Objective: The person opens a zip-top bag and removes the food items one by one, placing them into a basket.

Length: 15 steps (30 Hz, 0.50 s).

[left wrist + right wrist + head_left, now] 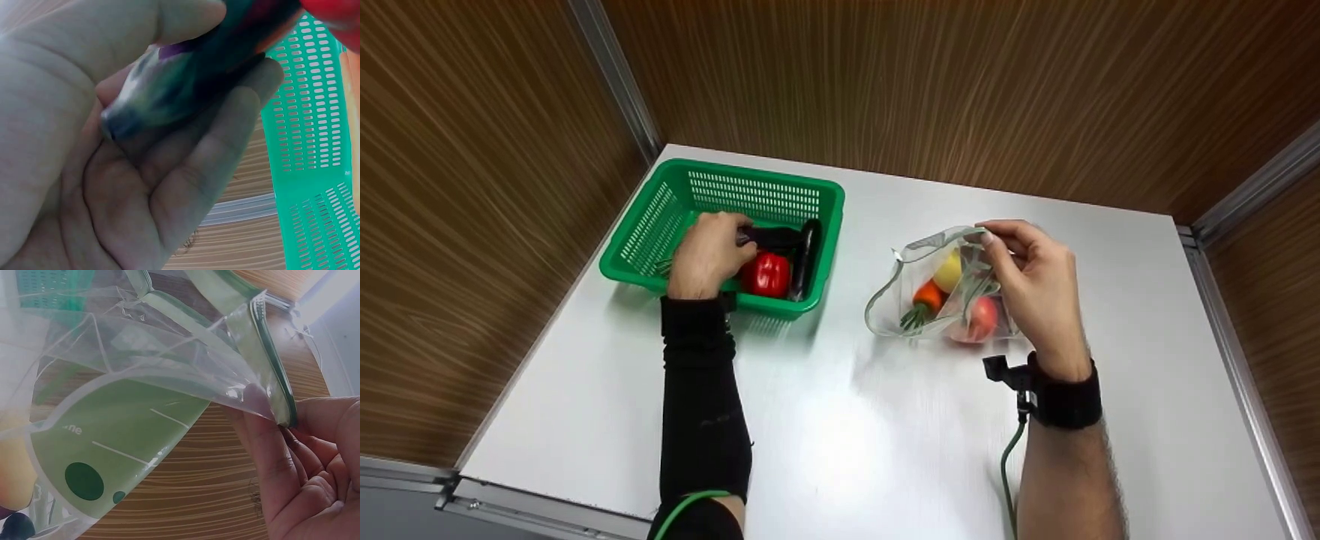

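Note:
My left hand reaches into the green basket, thumb and fingers round a dark purple eggplant. The eggplant's pale stem end points toward the palm in the left wrist view. Beside it in the basket are a red bell pepper and a long, dark eggplant-like vegetable. My right hand pinches the green-edged rim of a clear plastic bag, whose mouth gapes toward the left. Through the bag show a carrot with green leaves, a yellow round item and a red round one.
Basket and bag stand apart on a white table. Wood-grain panels close off the back and both sides. A green cable hangs from the right wrist mount.

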### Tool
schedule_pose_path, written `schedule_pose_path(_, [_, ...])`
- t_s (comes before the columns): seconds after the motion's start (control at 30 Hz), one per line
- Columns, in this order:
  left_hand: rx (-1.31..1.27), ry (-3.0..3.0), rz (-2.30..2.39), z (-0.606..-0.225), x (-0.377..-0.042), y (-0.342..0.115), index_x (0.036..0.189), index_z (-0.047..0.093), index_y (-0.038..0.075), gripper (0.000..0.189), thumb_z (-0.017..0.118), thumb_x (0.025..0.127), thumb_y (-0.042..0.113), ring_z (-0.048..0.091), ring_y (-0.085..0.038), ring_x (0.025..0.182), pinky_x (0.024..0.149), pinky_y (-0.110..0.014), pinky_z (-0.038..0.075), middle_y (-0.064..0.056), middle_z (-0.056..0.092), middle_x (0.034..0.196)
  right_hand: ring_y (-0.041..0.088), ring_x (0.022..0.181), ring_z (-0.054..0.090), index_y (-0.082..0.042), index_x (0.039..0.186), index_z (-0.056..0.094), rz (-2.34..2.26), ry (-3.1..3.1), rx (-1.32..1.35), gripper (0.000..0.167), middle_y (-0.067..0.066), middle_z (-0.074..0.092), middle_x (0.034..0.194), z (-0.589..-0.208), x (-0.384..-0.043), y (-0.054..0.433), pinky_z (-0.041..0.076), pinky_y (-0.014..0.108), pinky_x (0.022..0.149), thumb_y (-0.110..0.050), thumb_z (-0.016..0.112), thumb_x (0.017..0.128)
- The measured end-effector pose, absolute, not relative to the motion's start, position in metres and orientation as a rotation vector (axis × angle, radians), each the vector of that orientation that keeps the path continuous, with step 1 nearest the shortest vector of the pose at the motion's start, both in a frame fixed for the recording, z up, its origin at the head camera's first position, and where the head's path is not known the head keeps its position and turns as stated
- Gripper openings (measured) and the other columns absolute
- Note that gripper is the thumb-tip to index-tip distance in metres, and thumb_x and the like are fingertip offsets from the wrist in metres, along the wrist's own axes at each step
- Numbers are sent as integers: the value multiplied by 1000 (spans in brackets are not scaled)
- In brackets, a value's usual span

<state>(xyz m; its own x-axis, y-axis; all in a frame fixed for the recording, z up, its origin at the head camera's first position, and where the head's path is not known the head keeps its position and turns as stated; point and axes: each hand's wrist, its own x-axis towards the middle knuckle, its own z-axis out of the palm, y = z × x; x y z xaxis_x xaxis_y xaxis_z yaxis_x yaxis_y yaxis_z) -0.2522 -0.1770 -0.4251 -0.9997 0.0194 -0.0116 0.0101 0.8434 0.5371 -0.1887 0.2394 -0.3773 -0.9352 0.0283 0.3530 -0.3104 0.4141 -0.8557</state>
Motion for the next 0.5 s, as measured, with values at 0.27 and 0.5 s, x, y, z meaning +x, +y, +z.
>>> schedule_pose_path(0.27, [20,3025,870,-423,-252,-174,147,79,2,39,73,109,10,80,-39,119,104,-60,69,-24,82,143,-12,102,80,6,130,83,1534,-2351,249,21,30,86,124,-378,-189,240,65,10,89,-2,70,116])
schedule_pose_path(0.5, [17,2988,850,-426,-253,-172,140,83,-1,35,75,108,10,78,-36,114,101,-57,68,-24,84,138,-12,102,80,6,129,83,1539,-2352,248,21,30,86,123,-378,-189,240,65,11,89,-2,70,116])
